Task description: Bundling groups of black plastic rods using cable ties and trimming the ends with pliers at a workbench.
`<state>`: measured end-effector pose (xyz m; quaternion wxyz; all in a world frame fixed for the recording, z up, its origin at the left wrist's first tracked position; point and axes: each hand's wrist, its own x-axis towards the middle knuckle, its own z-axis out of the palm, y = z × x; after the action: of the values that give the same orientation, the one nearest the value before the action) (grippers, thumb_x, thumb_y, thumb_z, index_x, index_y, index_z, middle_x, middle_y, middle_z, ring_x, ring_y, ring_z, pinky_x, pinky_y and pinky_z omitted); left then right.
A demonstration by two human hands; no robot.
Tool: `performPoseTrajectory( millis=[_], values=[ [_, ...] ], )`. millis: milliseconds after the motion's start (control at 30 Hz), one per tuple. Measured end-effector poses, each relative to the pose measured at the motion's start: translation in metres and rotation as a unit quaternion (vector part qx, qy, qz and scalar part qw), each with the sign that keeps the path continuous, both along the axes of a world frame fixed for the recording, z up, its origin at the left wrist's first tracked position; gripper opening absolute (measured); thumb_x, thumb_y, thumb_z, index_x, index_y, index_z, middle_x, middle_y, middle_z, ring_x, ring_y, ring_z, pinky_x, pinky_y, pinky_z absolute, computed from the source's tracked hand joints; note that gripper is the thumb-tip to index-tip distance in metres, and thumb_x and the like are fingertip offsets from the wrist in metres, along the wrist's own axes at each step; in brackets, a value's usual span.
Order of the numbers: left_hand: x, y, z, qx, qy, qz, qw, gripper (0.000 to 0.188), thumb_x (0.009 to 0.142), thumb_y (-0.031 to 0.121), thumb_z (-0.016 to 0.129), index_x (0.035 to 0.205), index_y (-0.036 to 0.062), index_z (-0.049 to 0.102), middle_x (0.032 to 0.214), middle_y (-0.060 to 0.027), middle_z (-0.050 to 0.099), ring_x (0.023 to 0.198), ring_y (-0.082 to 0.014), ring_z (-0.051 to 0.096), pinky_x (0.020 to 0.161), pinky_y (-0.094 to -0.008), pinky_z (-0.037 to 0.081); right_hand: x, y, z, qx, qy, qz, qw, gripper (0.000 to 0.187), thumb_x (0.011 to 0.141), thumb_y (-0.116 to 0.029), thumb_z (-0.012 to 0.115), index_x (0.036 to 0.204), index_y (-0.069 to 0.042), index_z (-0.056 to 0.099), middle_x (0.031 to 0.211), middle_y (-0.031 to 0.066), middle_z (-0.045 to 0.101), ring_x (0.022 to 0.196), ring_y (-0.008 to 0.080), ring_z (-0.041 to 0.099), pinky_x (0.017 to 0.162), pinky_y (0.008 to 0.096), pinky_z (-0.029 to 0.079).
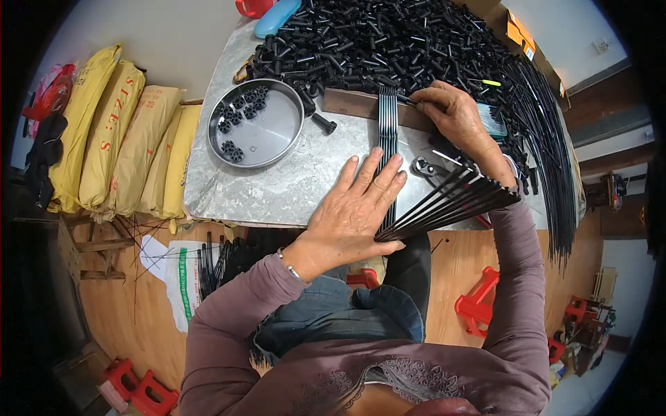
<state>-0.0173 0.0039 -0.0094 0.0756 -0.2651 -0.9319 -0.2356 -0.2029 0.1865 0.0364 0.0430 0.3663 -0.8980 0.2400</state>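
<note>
My left hand (354, 204) lies flat with its fingers stretched out, pressing on a row of thin dark metal rods (388, 125) laid side by side. Beside its thumb, a fan of black rods (444, 208) spreads right toward my right forearm. At the far end of the row my right hand (454, 114) is closed in a pinch. A thin dark piece shows at its fingertips, too small to name. The rods' far ends rest over a brown strip (347, 104). Pliers (424, 166) lie between my hands, partly hidden by the fan.
A round metal tray (298, 139) at left holds black ribbed parts. Behind lies a large heap of black tubular pieces (374, 41), with a blue case (277, 17) beside it. Long black rods (555, 173) hang over the right edge. Yellow sacks (94, 132) stand left; red stools (477, 301) are below.
</note>
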Motion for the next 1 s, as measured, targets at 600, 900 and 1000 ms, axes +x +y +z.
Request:
performPoseTrajectory(
  millis=[600,900,1000],
  values=[
    [-0.0006,-0.0006,-0.0019,0.015,0.009,-0.008,1.000,0.095,0.073,0.058,0.068,0.138,-0.0040,0.039,0.150,-0.0224,0.023,0.140,-0.0416,0.019,0.114,-0.0515,0.019,-0.0041,-0.0018,0.0005,-0.017,-0.027,-0.001,0.999,0.016,0.081,-0.007,0.066,0.096,-0.008,0.071,0.086,0.0064,0.064,0.079,0.0237,0.065,0.071,0.0329,0.051],
    [0.0005,-0.0013,-0.0007,0.016,0.013,-0.008,1.000,0.098,0.071,0.058,0.069,0.138,-0.0068,0.037,0.151,-0.0220,0.023,0.142,-0.0406,0.015,0.114,-0.0519,0.019,-0.0024,0.0003,-0.0006,-0.005,-0.022,-0.028,0.999,0.017,0.081,-0.008,0.065,0.096,-0.008,0.071,0.086,0.0059,0.064,0.078,0.0231,0.065,0.070,0.0322,0.051],
    [0.0007,-0.0012,-0.0022,0.019,0.015,-0.008,1.000,0.099,0.071,0.058,0.070,0.138,-0.0063,0.037,0.151,-0.0220,0.023,0.141,-0.0406,0.016,0.113,-0.0523,0.020,-0.0023,-0.0010,0.0005,0.015,-0.010,-0.028,0.999,0.017,0.081,-0.009,0.064,0.096,-0.008,0.071,0.085,0.0061,0.063,0.077,0.0232,0.065,0.070,0.0324,0.051]
  ],
)
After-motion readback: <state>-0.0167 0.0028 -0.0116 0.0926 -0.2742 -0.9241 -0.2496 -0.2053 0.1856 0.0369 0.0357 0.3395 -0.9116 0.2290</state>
